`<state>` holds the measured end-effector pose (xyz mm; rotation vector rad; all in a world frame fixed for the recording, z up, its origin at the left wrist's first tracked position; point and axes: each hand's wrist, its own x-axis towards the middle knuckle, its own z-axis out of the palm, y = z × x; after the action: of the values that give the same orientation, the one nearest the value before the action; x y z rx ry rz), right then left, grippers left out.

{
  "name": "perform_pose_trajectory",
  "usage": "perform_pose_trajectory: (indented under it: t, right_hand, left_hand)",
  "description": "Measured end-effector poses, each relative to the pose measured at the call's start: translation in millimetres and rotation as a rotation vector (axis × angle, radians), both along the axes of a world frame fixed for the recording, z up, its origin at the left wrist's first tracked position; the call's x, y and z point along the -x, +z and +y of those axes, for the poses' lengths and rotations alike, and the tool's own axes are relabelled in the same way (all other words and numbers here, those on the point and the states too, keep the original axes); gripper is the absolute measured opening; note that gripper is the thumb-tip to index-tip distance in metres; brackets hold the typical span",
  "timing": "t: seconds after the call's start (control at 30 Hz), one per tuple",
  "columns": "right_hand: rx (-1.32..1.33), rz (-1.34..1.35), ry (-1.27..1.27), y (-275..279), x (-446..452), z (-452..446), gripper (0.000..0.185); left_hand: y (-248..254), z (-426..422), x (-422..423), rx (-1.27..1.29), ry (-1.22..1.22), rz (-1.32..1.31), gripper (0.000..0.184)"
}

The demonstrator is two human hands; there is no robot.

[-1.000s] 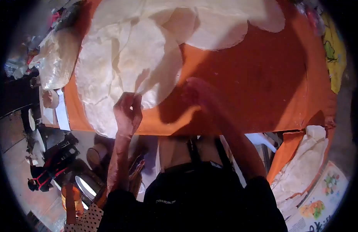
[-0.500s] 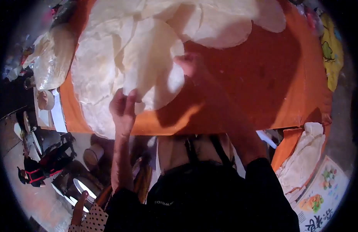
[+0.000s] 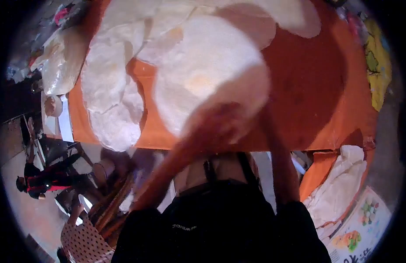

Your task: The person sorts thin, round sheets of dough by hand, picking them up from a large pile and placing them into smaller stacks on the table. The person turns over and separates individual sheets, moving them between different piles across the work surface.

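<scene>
A thin, round, pale flatbread (image 3: 207,57) is spread in front of me, partly in shadow. My left hand (image 3: 218,120) reaches across to the right over its lower part. Motion smears those fingers, so I cannot make out whether they are spread or closed. At the flatbread's right edge is my right hand (image 3: 265,111), dark and blurred, its fingers unclear. Other overlapping flatbreads (image 3: 109,83) lie to the left, one reaching the table's front edge, and more continue along the back.
An orange cloth (image 3: 308,96) covers the table. A clear plastic bag of pale sheets (image 3: 60,61) and a tape roll (image 3: 52,105) are at left. Folded pale sheets (image 3: 338,188) hang at the right front. Two people are at lower left, one in a dotted sleeve (image 3: 87,239).
The front flatbread has moved right, off the left pile, and now lies spread out, baring orange cloth. My left hand has swung right across it; my right hand has shifted right and nearer me.
</scene>
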<state>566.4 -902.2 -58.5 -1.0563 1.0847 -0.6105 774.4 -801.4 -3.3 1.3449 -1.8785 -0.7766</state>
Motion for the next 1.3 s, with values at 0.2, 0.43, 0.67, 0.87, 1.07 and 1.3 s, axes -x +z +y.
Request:
perform_pose_trajectory:
  t: [0.2,0.43,0.67,0.87,1.07,1.3]
  right_hand:
    - [0.096,0.25,-0.246,-44,143,-6,0.033]
    - [0.28,0.476,-0.301,-65,212,-48,0.033]
    - [0.725,1.236,-0.228,-2,283,-131,0.034]
    - [0.671,0.975,-0.091,47,111,-59,0.031]
    - [0.405,0.45,0.124,21,-57,10,0.024]
    - [1.022,0.221,0.682,52,-146,47,0.026]
  left_hand:
    - [-18,22,-31,-0.193,0.4,-0.113,0.044]
    - [-74,23,-232,0.222,1.024,-0.825,0.045]
    - [-72,23,-315,-0.206,1.139,-1.025,0.02]
    - [-28,110,-255,0.004,0.809,-1.042,0.008]
    - [-68,145,-187,0.015,0.638,-0.901,0.043]
    - [-18,127,-206,-0.036,0.745,-0.818,0.034]
